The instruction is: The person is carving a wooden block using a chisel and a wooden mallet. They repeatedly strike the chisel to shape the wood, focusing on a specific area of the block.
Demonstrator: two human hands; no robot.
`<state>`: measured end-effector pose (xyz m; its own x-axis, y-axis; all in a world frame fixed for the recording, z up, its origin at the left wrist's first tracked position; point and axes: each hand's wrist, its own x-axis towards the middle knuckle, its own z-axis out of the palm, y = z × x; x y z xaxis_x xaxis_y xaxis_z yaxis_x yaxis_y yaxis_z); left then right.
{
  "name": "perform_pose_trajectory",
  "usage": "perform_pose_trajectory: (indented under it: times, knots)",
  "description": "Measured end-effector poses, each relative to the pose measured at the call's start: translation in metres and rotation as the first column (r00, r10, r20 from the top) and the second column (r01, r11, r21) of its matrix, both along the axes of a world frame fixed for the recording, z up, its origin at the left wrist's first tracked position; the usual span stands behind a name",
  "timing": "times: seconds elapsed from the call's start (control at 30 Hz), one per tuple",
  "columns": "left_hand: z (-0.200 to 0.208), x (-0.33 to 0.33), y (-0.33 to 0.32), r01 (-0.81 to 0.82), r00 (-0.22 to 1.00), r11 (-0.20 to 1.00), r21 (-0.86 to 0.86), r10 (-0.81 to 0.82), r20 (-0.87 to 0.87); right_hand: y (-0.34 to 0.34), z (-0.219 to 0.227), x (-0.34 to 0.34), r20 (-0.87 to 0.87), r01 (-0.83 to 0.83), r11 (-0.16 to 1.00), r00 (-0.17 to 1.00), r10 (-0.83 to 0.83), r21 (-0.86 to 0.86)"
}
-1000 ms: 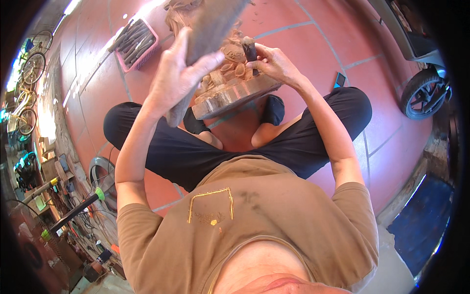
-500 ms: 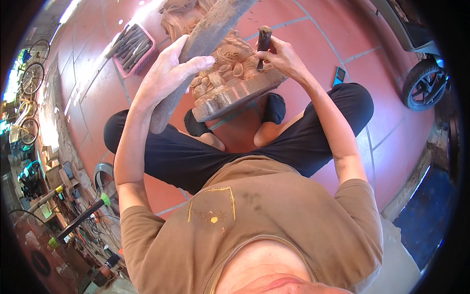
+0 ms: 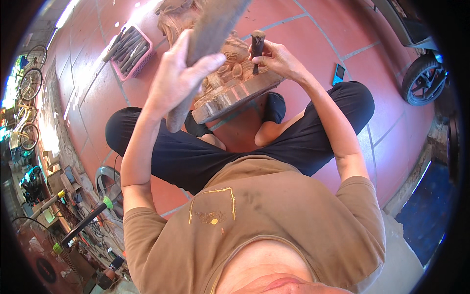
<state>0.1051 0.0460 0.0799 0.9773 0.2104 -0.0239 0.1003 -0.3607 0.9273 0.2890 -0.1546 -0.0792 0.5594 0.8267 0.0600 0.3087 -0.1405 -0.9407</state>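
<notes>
So the left hand has a closed grip round a flat wooden mallet raised at top centre, while the right hand pinches a chisel upright on the wood carving, propped against crossed legs for steadiness.

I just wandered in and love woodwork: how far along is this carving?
Done: raised rounded shapes already stand out on the pale wooden carving block. In hand: the right hand sets a dark-handled chisel on it, while the left hand lifts a flat grey wooden mallet. Left: the block's thick lower edge looks plain.
</notes>
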Motion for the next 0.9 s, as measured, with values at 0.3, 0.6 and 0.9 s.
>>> perform_pose_trajectory:
  times: [0.3, 0.6, 0.9]
  knots:
    - [-0.007, 0.007, 0.006, 0.107, 0.988, 0.988, 0.114, -0.092, -0.127, 0.001, 0.017, -0.005, 0.072, -0.011, 0.987, 0.997, 0.023, -0.163]
    - [-0.026, 0.014, 0.005, 0.249, 0.933, 0.865, 0.437, -0.093, -0.346, 0.002, 0.017, -0.004, 0.055, -0.020, 0.991, 0.998, 0.028, -0.130]
    - [-0.022, 0.004, 0.018, 0.095, 0.967, 0.976, 0.194, -0.044, -0.253, -0.009, 0.006, 0.007, -0.110, 0.047, 0.996, 0.992, -0.055, -0.073]
